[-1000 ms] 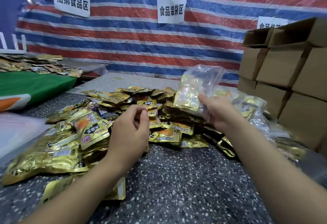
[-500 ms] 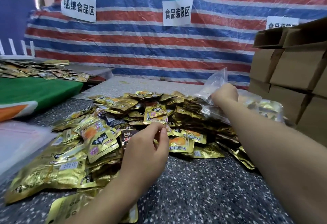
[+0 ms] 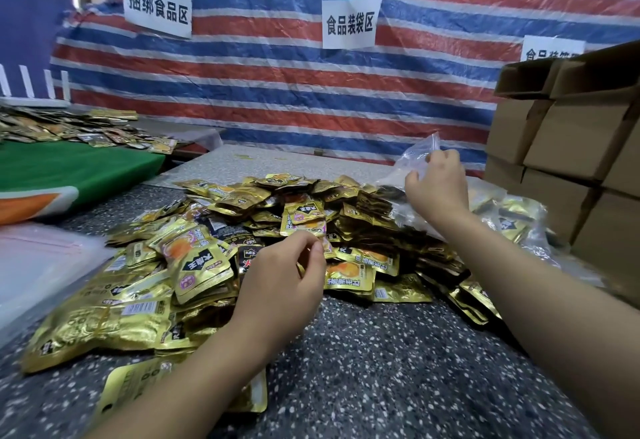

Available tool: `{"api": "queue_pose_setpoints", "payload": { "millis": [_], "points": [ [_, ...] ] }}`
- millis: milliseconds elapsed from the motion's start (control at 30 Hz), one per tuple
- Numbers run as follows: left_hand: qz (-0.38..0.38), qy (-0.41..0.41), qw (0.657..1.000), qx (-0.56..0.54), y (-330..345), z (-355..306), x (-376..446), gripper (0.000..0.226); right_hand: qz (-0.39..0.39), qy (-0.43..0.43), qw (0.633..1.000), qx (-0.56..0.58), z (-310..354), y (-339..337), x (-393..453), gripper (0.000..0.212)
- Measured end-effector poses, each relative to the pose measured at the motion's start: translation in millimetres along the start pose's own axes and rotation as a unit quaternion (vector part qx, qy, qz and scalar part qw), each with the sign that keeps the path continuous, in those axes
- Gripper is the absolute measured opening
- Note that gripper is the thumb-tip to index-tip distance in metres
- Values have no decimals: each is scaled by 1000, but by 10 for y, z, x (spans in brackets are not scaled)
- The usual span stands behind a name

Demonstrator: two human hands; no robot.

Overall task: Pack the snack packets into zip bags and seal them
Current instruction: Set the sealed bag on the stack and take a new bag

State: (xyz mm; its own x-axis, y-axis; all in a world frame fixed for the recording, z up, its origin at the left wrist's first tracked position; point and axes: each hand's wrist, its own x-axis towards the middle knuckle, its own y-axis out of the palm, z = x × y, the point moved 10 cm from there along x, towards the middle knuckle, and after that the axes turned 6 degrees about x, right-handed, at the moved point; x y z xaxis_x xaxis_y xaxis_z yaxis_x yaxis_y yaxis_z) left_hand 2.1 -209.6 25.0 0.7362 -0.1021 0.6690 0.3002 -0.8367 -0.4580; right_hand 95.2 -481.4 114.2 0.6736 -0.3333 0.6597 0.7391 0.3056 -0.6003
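The right hand (image 3: 437, 185) reaches past the far right edge of the heap of gold snack packets (image 3: 263, 244), fingers curled and pinching the top of a clear zip bag (image 3: 420, 158). Most of that bag is hidden behind the hand and wrist, and its film is so transparent that its lower edge and contents are hard to make out. To the right of the heap lie more clear bags already filled with packets (image 3: 512, 217), partly covered by the right forearm and blurred at the frame's edge.

The left hand (image 3: 280, 282) hovers over the near side of the heap, thumb and fingers curled toward each other; it seems to hold nothing, though a packet edge may sit behind the fingertips. One packet near the heap's front is half buried under the left forearm.

Left of the heap a stack of flat empty bags (image 3: 41, 262) is cut off by the frame and blurred. The heap rests on a dark speckled table (image 3: 398, 369). Further left of the heap is a green cloth (image 3: 79, 168) with a second scatter of packets (image 3: 69, 127) beyond it. Behind the heap hangs a red, white and blue striped tarp (image 3: 277, 92) carrying white paper signs (image 3: 349, 23); the rightmost sign is partly blocked by stacked cardboard boxes (image 3: 568, 140) standing right of the heap.
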Motion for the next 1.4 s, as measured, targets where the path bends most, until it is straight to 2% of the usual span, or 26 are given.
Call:
{"api": "queue_pose_setpoints", "payload": {
  "millis": [100, 133, 200, 333, 433, 533, 700, 767, 900, 1000, 1100, 1200, 1300, 1400],
  "points": [
    [8, 4, 1000, 1, 16, -9, -3, 18, 5, -77, 992, 96, 290, -102, -505, 14],
    [13, 5, 1000, 5, 34, -11, -5, 17, 11, -87, 990, 114, 336, -120, -691, 13],
    [18, 1, 1000, 7, 55, -4, -14, 17, 37, -82, 983, 162, 378, -145, -1037, 22],
    [19, 4, 1000, 22, 70, -10, -4, 16, 69, -18, 967, 244, 312, -88, -1480, 45],
    [15, 21, 999, 32, 80, -29, -5, 18, 104, 32, 956, 274, 156, 150, -1683, 49],
    [23, 21, 999, 28, 112, -13, -11, 21, 138, 40, 954, 264, 83, 310, -1787, 46],
    [37, -13, 998, 46, 22, 42, 104, 57, 148, 3, 953, 264, 152, 318, -1873, 50],
    [30, -40, 996, 75, -104, 130, 260, 52, 161, -6, 950, 266, 197, 331, -1932, 49],
    [-22, -95, 983, 155, -578, 453, 602, 18, 173, -18, 947, 269, 259, 341, -1965, 48],
    [-30, -141, 955, 257, -1034, 879, 712, 27, 175, -31, 943, 280, 310, 318, -1988, 49],
    [-15, -227, 902, 368, -1492, 1455, 661, 35, 177, -37, 945, 273, 325, 317, -2011, 48],
    [28, -314, 854, 413, -1756, 1957, 464, 48, 178, -45, 945, 270, 351, 323, -2018, 49],
    [58, -360, 830, 421, -1871, 2261, 260, 69, 176, -48, 942, 282, 374, 309, -2014, 50],
    [70, -417, 798, 429, -1961, 2505, 45, 68, 172, -45, 941, 288, 360, 294, -1996, 50]
  ]
}}
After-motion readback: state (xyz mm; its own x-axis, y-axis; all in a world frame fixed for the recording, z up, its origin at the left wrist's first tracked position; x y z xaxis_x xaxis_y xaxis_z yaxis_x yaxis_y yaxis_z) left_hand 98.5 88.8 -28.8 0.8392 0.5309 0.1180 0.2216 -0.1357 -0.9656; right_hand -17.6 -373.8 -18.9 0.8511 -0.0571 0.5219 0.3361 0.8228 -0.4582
